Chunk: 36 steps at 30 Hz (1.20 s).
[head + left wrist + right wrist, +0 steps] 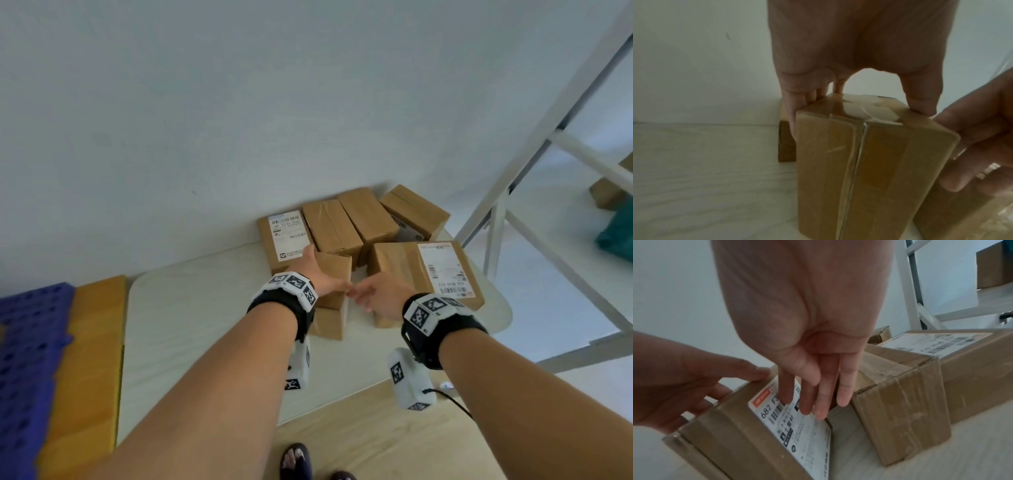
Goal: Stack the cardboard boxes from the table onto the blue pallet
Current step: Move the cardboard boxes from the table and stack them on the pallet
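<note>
Both forearms reach out; left hand (317, 274) grips a box (334, 301), right hand (376, 296) open beside it. Blue pallet (30, 359) looks bare, so stacking has hardly begun.

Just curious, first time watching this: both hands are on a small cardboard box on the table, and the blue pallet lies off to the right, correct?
Not quite. In the head view the blue pallet lies to the left. Both hands, left hand and right hand, are at the small cardboard box on the table.
</note>
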Each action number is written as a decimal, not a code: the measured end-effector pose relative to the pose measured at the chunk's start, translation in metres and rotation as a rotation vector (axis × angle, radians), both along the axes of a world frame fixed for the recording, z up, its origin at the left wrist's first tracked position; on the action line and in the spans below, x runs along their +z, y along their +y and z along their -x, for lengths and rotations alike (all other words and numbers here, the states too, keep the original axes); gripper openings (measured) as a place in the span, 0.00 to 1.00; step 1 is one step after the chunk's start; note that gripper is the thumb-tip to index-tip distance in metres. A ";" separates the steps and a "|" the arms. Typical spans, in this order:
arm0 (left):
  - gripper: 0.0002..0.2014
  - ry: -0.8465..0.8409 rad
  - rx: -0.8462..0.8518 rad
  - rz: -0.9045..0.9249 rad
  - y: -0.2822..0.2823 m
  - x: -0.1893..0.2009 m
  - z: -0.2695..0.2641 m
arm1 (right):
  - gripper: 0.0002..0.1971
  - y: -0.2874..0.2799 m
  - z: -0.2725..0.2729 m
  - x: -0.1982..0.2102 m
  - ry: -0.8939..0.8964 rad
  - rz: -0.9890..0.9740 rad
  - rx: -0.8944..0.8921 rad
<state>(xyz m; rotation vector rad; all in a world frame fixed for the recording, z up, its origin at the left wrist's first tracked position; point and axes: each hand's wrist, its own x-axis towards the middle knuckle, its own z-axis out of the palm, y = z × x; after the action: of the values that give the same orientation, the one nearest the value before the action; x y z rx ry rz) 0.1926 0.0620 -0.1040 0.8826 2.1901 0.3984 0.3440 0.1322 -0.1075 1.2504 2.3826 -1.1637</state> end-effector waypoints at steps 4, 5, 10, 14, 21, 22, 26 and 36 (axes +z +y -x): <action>0.52 0.004 0.070 -0.019 -0.008 0.002 -0.002 | 0.19 0.000 -0.002 -0.003 -0.001 0.018 0.067; 0.51 0.002 0.086 -0.020 -0.010 0.003 -0.002 | 0.19 0.000 -0.001 -0.002 -0.011 0.012 0.090; 0.51 -0.040 0.199 -0.043 -0.029 0.011 0.006 | 0.18 -0.003 0.003 0.015 -0.031 -0.127 0.189; 0.51 -0.108 0.329 -0.100 -0.052 0.025 0.012 | 0.19 -0.008 0.009 0.027 -0.041 -0.156 0.174; 0.45 -0.206 0.458 -0.215 -0.112 0.066 0.031 | 0.32 -0.034 0.041 0.049 0.092 -0.116 0.218; 0.48 -0.189 0.465 -0.219 -0.121 0.073 0.033 | 0.34 -0.040 0.048 0.053 0.111 -0.088 0.245; 0.23 -0.223 0.529 -0.224 -0.160 0.097 0.040 | 0.39 -0.068 0.079 0.063 0.094 0.106 0.351; 0.18 -0.394 0.679 -0.414 -0.301 0.126 0.079 | 0.20 -0.187 0.144 0.092 0.114 0.560 0.473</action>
<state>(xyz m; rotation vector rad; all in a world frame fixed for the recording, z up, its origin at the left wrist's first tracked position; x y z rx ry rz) 0.1137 -0.2386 0.0218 0.1889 2.0024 1.2703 0.1995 -0.0550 -0.0157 0.4280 2.0295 -1.5944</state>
